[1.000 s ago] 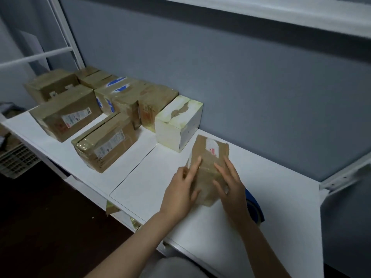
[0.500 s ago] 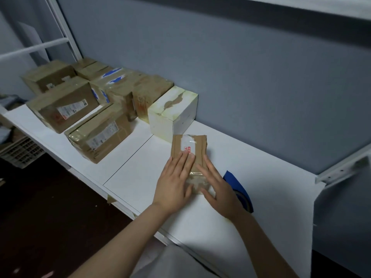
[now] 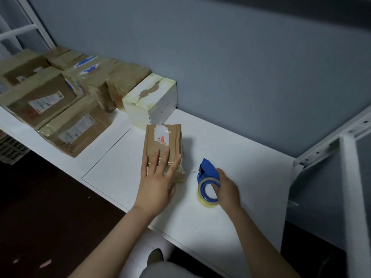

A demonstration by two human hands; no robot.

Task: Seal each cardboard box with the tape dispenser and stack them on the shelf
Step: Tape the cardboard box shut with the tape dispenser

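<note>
– While the left hand lies on the small cardboard box, what are its fingers doing?
– They are straight and spread, flat on the near end of the box top; they grip nothing, only rest there.
– Where does that box stand?
– On the white shelf board, its long side running away from the person; a torn white label and clear tape show on its top; its far end is just beside the white box, though I cannot tell whether they touch.
– And the right hand?
– It is on the blue tape dispenser, which rests on the board just right of the small box, apart from it; the fingers curl round the right side of the clear tape roll, with one fingertip reaching into the core; the hold is closed on it.
– What else is on the shelf?
– Brown taped parcels stand in rows left of the white box, along the grey wall; several bear shipping labels; a white metal frame stands at the right.
</note>
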